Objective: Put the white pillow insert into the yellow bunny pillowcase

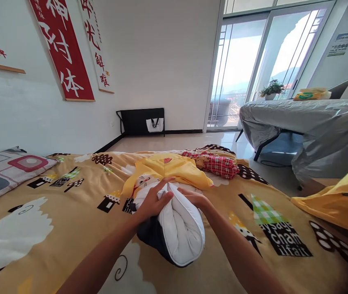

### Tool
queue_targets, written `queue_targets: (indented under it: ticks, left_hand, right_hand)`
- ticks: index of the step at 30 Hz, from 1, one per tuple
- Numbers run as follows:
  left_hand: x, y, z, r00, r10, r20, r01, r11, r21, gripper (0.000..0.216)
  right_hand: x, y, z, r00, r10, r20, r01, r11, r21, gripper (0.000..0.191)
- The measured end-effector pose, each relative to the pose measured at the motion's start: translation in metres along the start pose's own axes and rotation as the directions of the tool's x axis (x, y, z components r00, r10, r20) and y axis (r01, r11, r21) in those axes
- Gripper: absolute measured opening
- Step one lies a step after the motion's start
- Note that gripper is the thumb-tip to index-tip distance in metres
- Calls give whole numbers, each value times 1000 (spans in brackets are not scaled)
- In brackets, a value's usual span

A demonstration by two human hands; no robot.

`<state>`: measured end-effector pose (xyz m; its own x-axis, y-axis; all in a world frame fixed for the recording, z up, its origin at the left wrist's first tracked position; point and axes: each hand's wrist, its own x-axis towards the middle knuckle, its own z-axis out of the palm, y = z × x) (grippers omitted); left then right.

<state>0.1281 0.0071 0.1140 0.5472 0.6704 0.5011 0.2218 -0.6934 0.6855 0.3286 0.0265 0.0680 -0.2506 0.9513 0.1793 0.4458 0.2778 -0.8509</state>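
Observation:
In front of me on the bed is a rolled-up pillow, white inside with a dark navy outer side, its spiral end facing me. My left hand grips its upper left edge, thumb on top. On the opposite side my right hand holds the upper right edge, with its fingertips partly hidden behind the white fabric. Just beyond both hands lies a yellow cloth, spread loosely, with a whiskered animal face printed on its left part. A red plaid bundle rests against its right side.
A patterned tan bed cover lies under everything. At the left is a grey-and-pink pillow; at the right edge, another yellow cloth. Past the bed stand a plastic-covered table and a black folded frame against the wall.

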Motion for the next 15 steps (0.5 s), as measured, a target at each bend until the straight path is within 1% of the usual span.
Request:
queue_targets:
  ticks: [2,3,5,6,7,8,10,11,12,13,14,15]
  left_hand:
    - [2,1,7,999,-25,27,24,999,25,40]
    - [4,0,11,999,-42,27,40,998,47,39]
    - [8,-4,17,997,-70,33,67,994,81,40]
    - [11,-8,20,995,-86,45,81,993,88,41]
    - [14,-12,22,993,-104,55,99,991,89,43]
    - [16,-15,24,990,-126,57,121,989,86,45]
    - [21,-17,27,984,-178,27,176,982,66,47]
    - [23,-14,28,979,-204,6,204,978,46,48]
    - [25,-7,30,974,-228,-8,228,973,23,48]
    - [27,5,32,969,-246,-19,246,969,2,48]
    - [28,20,34,966,-255,-30,255,967,-12,46]
    - [30,38,36,966,-256,-41,255,967,-21,44]
  right_hand:
    - [-6,2,1,1000,21,21,-21,999,32,27]
    - [-9,3,1,999,35,3,-35,999,36,29]
    - [-16,5,-1,995,67,-73,-65,998,25,36]
    - [-21,4,-2,988,79,-133,-79,997,7,39]
    - [-28,2,-4,971,85,-222,-91,996,-17,41]
    - [-36,-2,-6,939,81,-335,-100,994,-41,42]
    - [-61,-18,-8,828,37,-559,-98,992,-80,44]
    - [-76,-30,-7,776,1,-630,-90,990,-109,46]
    - [-92,-45,-6,748,-44,-662,-82,984,-158,48]
    - [-108,-61,-4,753,-95,-651,-82,968,-236,50]
    - [-124,-78,-2,761,-153,-630,-99,933,-346,53]
    - [-138,-95,-2,763,-206,-612,-136,876,-464,58]
